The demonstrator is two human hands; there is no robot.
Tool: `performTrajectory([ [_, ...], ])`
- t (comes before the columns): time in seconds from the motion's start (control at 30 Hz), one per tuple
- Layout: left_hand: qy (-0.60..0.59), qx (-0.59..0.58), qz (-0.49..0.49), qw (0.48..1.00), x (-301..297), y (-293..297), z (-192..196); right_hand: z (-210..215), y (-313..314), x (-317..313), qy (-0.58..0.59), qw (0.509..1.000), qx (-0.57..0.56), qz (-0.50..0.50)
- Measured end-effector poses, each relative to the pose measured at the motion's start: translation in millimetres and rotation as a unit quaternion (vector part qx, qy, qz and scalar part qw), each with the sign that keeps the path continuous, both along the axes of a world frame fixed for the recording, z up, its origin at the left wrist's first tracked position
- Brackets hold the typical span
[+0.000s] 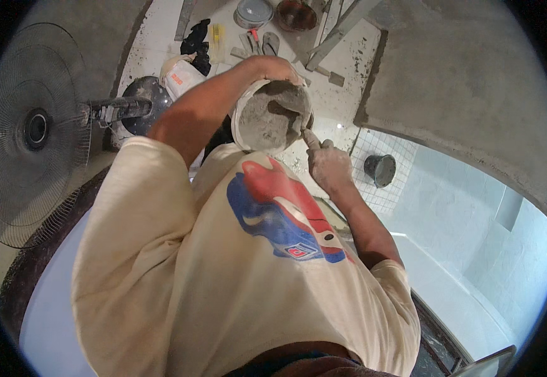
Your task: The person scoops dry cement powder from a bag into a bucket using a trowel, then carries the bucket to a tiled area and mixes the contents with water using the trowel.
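A pale round bucket (240, 119) tilts in front of my chest, its mouth facing me. Grey wet mortar (264, 120) coats its inside and fills much of it, with a darker hollow at the upper right. My left hand (279, 69) is wrapped over the far rim. At the right side of the rim, my right hand (331, 164) is closed with its index finger stretched forward along what looks like a mortar-coated trowel (302, 120). The tool's blade is partly lost against the mortar. Grey residue covers my right fingers.
A large standing fan (36, 129) is close on my left. A dark bucket (380, 171) stands on white tiles to the right. Farther off lie a grey basin (254, 12), a reddish-brown bowl (296, 15), long straight bars (342, 31), black plastic (196, 45) and a white bag (183, 79).
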State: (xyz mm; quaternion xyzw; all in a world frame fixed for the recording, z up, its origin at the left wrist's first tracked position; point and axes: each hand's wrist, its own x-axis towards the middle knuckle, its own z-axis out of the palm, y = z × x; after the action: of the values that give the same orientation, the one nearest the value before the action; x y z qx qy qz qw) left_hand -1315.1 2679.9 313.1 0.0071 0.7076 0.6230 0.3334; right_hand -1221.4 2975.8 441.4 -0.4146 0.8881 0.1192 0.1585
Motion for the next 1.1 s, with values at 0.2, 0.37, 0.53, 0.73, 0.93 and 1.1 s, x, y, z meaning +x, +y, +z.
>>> performTrajectory([
  [0.2, 0.016, -0.026, 0.001, 1.0, 4.2, 7.4, 3.9, 12.7, -9.8, -10.3, -0.07, 0.996, -0.045, -0.044],
  [0.37, 0.028, -0.051, 0.028, 0.998, -6.7, -2.3, -36.7, 56.0, -42.8, -16.6, -0.076, 0.995, -0.026, -0.062],
  [0.53, 0.01, -0.052, 0.026, 0.998, -8.9, 14.9, -20.2, -4.0, -16.1, -20.3, -0.209, 0.954, -0.136, -0.167],
  [0.73, 0.031, -0.036, 0.028, 0.998, -4.7, 16.9, -13.9, 31.5, -39.0, -22.5, -0.092, 0.99, -0.006, -0.111],
  [0.93, 0.051, -0.057, 0.029, 0.997, -2.9, 18.1, -22.2, -28.8, -48.0, -52.0, -0.279, 0.949, -0.006, -0.143],
  [1.1, 0.051, -0.066, 0.051, 0.995, -1.3, 21.4, -23.6, 10.8, -45.0, -55.4, -0.212, 0.972, 0.011, -0.096],
])
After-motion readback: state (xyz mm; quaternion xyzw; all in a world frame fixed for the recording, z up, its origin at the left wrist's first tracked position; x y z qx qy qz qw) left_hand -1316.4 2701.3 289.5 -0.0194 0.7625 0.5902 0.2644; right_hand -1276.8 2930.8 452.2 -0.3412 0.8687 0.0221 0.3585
